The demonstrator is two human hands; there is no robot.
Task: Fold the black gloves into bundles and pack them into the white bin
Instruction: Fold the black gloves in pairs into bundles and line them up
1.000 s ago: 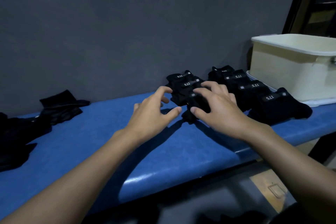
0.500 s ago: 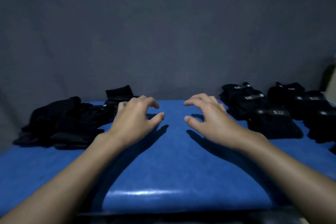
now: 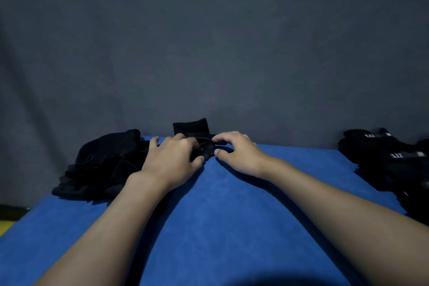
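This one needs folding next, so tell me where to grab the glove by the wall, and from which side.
Take the glove by its low front edge, coming from the near side. Its cuff stands up against the wall, so only the front looks free for fingers to slide under.

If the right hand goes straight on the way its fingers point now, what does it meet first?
The glove lying just ahead of the right hand, between it and the left hand. Its fingertips seem almost on it; whether they touch, I cannot tell.
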